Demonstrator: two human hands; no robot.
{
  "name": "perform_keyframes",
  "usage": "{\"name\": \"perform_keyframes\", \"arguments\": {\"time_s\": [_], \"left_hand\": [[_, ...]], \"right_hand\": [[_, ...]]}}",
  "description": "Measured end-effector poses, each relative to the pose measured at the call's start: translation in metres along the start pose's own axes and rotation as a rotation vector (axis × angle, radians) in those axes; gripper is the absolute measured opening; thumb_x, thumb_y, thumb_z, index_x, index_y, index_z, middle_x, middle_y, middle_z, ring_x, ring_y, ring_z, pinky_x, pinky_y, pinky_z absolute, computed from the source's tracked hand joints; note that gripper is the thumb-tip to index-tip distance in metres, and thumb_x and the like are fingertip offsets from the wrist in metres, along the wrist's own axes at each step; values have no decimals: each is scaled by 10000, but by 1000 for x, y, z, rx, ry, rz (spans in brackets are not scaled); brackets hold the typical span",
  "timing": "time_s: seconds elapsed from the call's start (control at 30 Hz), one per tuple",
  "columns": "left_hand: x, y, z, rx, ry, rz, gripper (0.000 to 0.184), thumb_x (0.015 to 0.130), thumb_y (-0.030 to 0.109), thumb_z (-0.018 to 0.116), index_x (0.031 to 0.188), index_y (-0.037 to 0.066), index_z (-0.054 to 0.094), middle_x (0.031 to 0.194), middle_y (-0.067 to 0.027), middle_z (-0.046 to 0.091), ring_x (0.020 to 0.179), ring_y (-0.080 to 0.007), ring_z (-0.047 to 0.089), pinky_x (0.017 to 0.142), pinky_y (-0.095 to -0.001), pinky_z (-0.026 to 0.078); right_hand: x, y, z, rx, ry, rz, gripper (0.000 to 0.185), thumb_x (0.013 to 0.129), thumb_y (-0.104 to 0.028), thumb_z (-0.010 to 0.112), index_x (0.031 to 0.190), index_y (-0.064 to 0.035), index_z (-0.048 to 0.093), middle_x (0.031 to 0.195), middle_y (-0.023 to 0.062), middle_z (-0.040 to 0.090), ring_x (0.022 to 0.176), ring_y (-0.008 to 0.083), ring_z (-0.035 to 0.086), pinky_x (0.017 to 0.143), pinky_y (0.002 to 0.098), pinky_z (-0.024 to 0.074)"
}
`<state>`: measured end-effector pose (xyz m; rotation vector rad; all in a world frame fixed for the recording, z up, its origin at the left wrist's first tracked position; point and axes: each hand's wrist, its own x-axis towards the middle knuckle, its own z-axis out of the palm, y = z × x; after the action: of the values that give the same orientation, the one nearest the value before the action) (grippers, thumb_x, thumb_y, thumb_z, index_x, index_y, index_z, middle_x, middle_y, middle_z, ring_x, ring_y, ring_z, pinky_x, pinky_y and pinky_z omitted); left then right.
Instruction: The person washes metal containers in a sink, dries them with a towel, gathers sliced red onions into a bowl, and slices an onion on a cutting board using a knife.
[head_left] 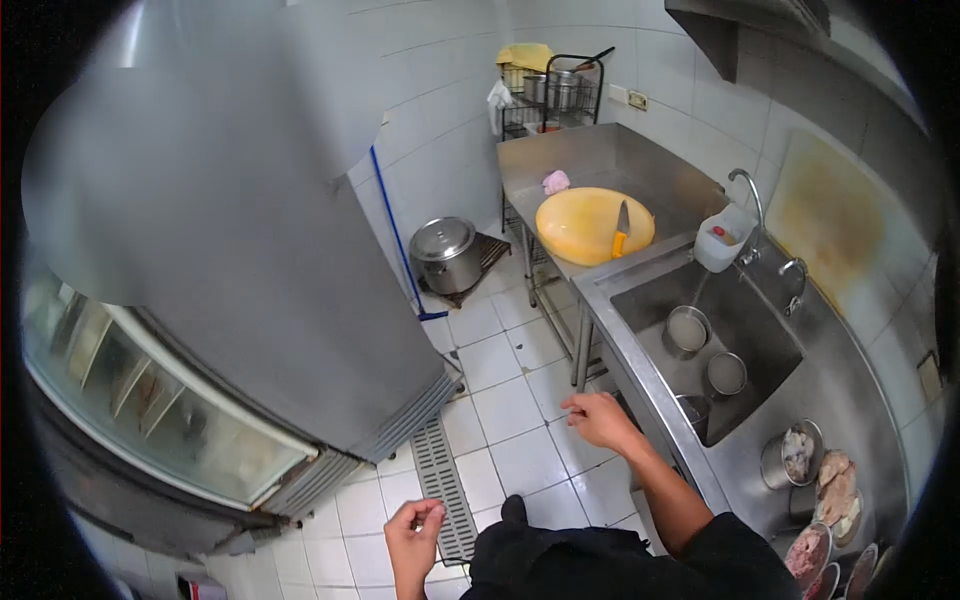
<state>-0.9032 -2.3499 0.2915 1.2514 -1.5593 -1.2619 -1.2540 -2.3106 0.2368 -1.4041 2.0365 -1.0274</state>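
Closest to me, the person's bare left hand (413, 530) hangs over the white square floor tiles (500, 400), fingers curled loosely, clamped on nothing that I can see; whether the thumb touches the fingertips I cannot tell. Just beside it runs a long grey slotted drain grate (445, 480), so I would place each foot deliberately. The bare right hand (600, 420) is held out farther forward, fingers bent and somewhat apart, with nothing visible in them. It is nearest the long stainless-steel desk (830, 390), though apparently clear of its front edge; keeping that gap would spare the knuckles. At the desk's near end, metal bowls of pink minced meat (808, 552) crowd together, best kept clear of the right elbow. Beyond, inside the deep rectangular steel sink (750, 320), stand round metal containers (687, 330); should one be handled, I would grip it around the sides and keep it level, since how full they are I cannot judge. Past the sink, a knife with a yellow handle (619, 244) rests on a round yellow basin (575, 225); its handle points this way, the safe end to take. Farthest off, a lidded metal pot (445, 265) sits low near the wall.
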Motion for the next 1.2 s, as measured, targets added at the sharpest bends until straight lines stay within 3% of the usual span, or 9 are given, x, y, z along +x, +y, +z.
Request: {"name": "perform_keyframes", "arguments": {"time_s": [0.2,0.37,0.5,0.6,0.7,0.8,0.9,1.1,1.2], "left_hand": [[188,54,50,131,-299,356,59,847,6,687,899,-21,689,828,-64,676,736,-103,612,670,-242,489],[303,88,155,77,-550,417,95,813,-19,700,907,-24,690,832,-82,670,726,-128,608,676,-254,487],[361,93,217,173,-594,397,88,813,-28,702,899,-35,684,836,-75,665,731,-121,599,684,-247,481],[395,96,241,212,-550,268,82,817,-24,701,896,-36,685,847,-75,666,735,-120,599,690,-243,477],[437,90,262,222,-482,178,90,822,-13,701,910,-28,695,843,-80,674,729,-116,603,673,-241,476],[476,91,280,374,-541,281,103,822,8,715,920,-20,702,817,-81,680,710,-107,601,660,-247,480],[505,98,318,379,-592,273,128,825,59,736,936,1,710,802,-91,683,708,-122,622,663,-258,495],[558,126,387,435,-901,328,195,875,174,716,996,22,697,883,-101,679,738,-215,648,681,-306,519],[583,124,419,389,-1019,380,166,873,152,727,992,40,699,834,-80,673,748,-160,635,695,-301,509]], "right_hand": [[29,106,-37,5,390,329,231,752,-124,670,963,-48,723,834,170,710,774,290,690,735,387,535],[55,172,-97,-222,661,621,191,797,-143,613,902,-35,731,835,189,699,787,382,676,753,426,536],[107,291,-111,-455,602,696,223,819,-136,613,992,-57,730,957,178,706,913,324,685,842,426,518],[162,410,-102,-540,447,1062,248,823,-130,612,1041,-72,714,1034,160,691,990,314,657,890,431,498],[195,435,-115,-791,132,991,277,837,-140,603,1090,-63,685,1053,146,677,1003,298,644,889,407,487],[171,558,-57,-967,130,882,356,961,-247,508,1265,-82,593,1343,121,551,1245,268,512,1035,469,375],[190,547,-78,-722,70,1201,350,919,-201,531,1232,-64,605,1228,133,627,1157,292,583,1010,438,410],[204,503,-79,-750,184,1188,347,819,-153,612,1146,-36,634,1181,148,639,1088,317,614,934,436,485],[203,509,-72,-682,228,1191,325,816,-188,635,1103,-38,651,1168,146,645,1086,314,625,905,424,510]]}}
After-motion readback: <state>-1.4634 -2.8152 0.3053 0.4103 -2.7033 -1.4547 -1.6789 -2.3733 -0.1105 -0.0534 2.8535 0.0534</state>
